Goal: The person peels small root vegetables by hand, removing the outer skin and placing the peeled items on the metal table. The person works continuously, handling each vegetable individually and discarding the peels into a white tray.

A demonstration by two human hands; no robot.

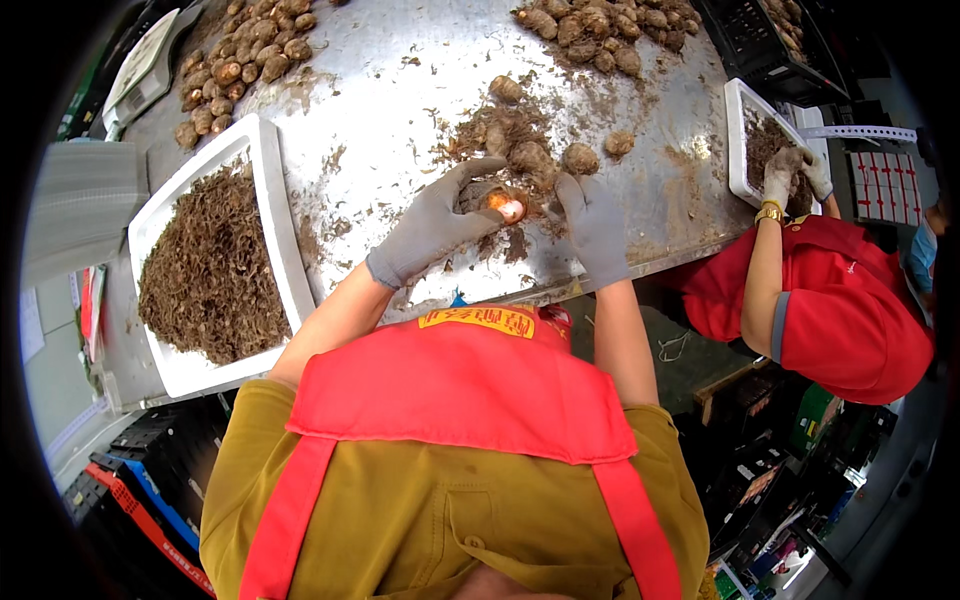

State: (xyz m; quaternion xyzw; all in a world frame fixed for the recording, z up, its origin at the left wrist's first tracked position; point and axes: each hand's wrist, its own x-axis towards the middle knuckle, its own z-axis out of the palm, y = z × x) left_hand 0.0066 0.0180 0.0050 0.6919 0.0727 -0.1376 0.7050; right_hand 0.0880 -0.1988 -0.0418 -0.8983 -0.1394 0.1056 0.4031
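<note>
My left hand (442, 221), in a grey glove, holds a brown taro corm (480, 196) between thumb and fingers; its pinkish-white end with an orange rim faces right. My right hand (596, 221), also gloved in grey, is just right of that corm, fingers pointing away from me, with nothing plainly seen in its grasp. Just beyond both hands lie more hairy corms (531, 159) amid loose brown fibres. Two single corms, one of them a round corm (580, 159), rest near my right fingertips. Another corm (506, 89) lies farther back.
A white foam box (289, 247) full of brown fibre peelings (214, 270) stands at left. Corm heaps (262, 37) (600, 30) lie on the metal table (360, 90) behind, beside a scale (139, 71). At right, a co-worker's gloved hands (784, 176) are over another foam box (736, 142).
</note>
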